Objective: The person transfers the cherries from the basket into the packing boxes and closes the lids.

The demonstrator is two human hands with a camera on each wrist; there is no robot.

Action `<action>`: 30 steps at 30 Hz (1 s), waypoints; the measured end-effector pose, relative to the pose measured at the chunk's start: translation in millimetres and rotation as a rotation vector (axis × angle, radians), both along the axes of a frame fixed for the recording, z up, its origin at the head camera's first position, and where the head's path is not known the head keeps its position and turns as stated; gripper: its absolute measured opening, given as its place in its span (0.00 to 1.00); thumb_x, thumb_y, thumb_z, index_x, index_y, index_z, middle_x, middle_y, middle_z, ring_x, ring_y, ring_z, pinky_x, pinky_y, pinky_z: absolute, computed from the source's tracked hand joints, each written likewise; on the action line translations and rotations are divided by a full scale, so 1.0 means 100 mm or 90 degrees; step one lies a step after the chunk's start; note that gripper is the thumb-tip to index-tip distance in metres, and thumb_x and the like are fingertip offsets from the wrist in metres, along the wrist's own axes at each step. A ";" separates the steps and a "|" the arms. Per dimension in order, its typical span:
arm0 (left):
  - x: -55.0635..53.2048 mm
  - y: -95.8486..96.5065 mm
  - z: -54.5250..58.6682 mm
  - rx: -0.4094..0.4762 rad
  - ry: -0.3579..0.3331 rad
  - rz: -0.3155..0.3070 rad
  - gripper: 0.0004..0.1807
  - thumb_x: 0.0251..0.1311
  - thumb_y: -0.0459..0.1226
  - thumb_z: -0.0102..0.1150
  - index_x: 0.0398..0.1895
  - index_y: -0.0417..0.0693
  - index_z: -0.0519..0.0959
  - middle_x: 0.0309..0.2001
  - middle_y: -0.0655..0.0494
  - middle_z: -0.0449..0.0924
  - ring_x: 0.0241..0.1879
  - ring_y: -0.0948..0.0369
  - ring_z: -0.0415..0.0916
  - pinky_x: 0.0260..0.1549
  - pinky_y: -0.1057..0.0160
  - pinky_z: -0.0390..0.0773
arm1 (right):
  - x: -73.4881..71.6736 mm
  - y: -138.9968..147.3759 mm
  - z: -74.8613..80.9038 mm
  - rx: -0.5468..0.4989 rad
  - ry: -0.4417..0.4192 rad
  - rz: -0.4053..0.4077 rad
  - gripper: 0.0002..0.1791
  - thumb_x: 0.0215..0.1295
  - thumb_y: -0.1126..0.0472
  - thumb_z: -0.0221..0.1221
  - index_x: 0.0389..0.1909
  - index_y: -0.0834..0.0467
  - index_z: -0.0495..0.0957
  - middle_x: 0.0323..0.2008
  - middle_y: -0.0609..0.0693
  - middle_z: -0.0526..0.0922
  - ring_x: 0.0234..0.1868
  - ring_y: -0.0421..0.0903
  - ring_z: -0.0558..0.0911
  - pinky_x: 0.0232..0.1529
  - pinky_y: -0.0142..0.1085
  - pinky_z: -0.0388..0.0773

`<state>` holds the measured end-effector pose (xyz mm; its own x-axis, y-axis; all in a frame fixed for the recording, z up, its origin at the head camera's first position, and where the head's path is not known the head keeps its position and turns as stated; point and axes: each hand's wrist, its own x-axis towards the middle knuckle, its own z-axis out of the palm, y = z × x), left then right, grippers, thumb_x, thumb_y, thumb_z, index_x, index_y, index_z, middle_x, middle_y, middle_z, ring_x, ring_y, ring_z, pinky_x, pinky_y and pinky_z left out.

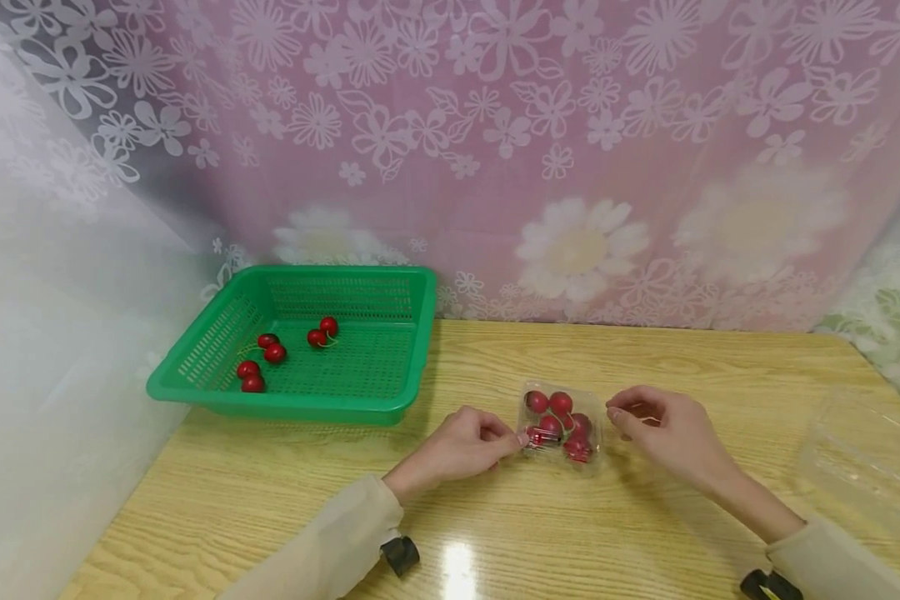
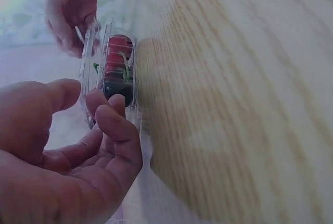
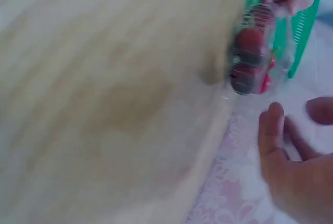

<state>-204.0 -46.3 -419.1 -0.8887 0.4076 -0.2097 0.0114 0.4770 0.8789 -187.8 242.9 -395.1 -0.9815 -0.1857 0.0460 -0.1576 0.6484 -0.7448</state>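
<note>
A small clear plastic box (image 1: 557, 467) holding several red cherries (image 1: 560, 403) lies on the wooden table between both hands. At its left edge, my left hand (image 1: 474, 443) pinches it, thumb tip over the near-left corner and fingers curled low at the side. In the left wrist view, the clear lid (image 2: 88, 60) stands over the cherries, close to the thumb. My right hand (image 1: 663, 429) is just off the box's right side, thumb and fingers parted; the right wrist view shows a gap between its fingertips (image 3: 274, 110) and the box.
A green plastic basket (image 1: 412, 358) with several cherries (image 1: 274, 353) stands at the back left. More clear plastic packaging (image 1: 870, 458) lies at the far right. A flowered pink curtain (image 1: 465, 167) hangs along the table's back edge.
</note>
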 end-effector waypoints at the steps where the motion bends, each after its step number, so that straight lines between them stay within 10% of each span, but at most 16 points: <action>1: 0.00 0.00 0.00 -0.003 0.000 0.000 0.17 0.65 0.52 0.65 0.40 0.48 0.86 0.27 0.53 0.85 0.26 0.61 0.81 0.28 0.66 0.76 | -0.01 0.02 0.01 0.009 -0.036 -0.007 0.15 0.74 0.54 0.60 0.50 0.61 0.83 0.40 0.54 0.89 0.34 0.36 0.85 0.35 0.32 0.83; 9: 0.02 0.01 0.00 -0.011 -0.041 0.005 0.14 0.65 0.50 0.66 0.36 0.49 0.86 0.27 0.56 0.85 0.26 0.64 0.79 0.27 0.67 0.75 | -0.06 0.15 -0.02 -0.099 -0.337 0.115 0.21 0.79 0.55 0.51 0.48 0.70 0.82 0.33 0.50 0.85 0.30 0.42 0.80 0.31 0.37 0.82; 30: 0.03 0.09 0.05 0.045 -0.175 -0.023 0.14 0.68 0.43 0.58 0.27 0.46 0.83 0.24 0.59 0.81 0.18 0.67 0.65 0.19 0.71 0.68 | -0.02 0.03 -0.17 -0.173 -0.367 0.115 0.17 0.75 0.58 0.51 0.41 0.68 0.81 0.30 0.48 0.82 0.25 0.39 0.79 0.25 0.31 0.78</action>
<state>-200.6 -37.5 -414.3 -0.7868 0.4603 -0.4111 -0.2168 0.4175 0.8824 -190.1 246.1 -411.7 -0.8174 -0.4055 -0.4092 0.2265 0.4269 -0.8754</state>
